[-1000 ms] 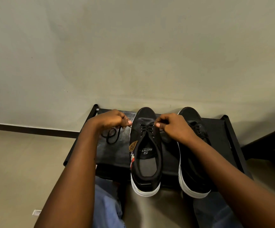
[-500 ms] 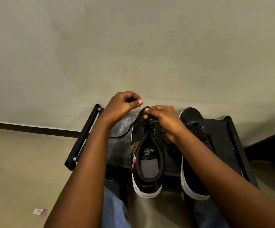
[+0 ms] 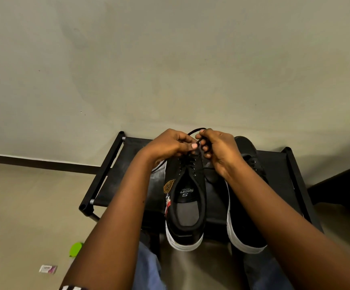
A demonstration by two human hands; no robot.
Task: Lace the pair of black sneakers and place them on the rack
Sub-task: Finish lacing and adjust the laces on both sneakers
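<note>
Head view, looking down on a low black shoe rack (image 3: 278, 170) set against a grey-green wall (image 3: 170, 59). Two black sneakers with white soles stand side by side on the rack, heels toward the camera and overhanging its near edge. Left sneaker (image 3: 185, 206): grey insole with printed lettering visible, embroidered patch on its outer side, eyelets partly laced. Right sneaker (image 3: 243, 216): just beside the left sneaker, largely hidden under the right forearm, laces visible near its toe.

Both hands meet above the toe end of the left sneaker. Left hand (image 3: 167, 146): fingers pinched shut on the black shoelace (image 3: 195, 131), thumbnail showing. Right hand (image 3: 220, 149): fingers curled closed on the same lace, which arches in a short loop between the two hands. A further stretch of lace hangs down under the left wrist, onto the rack beside the left sneaker.

Floor left of the rack: a green object (image 3: 75, 249) and a small pink-and-white packet (image 3: 48, 269). Blue trousers (image 3: 147, 268) show below the rack.
</note>
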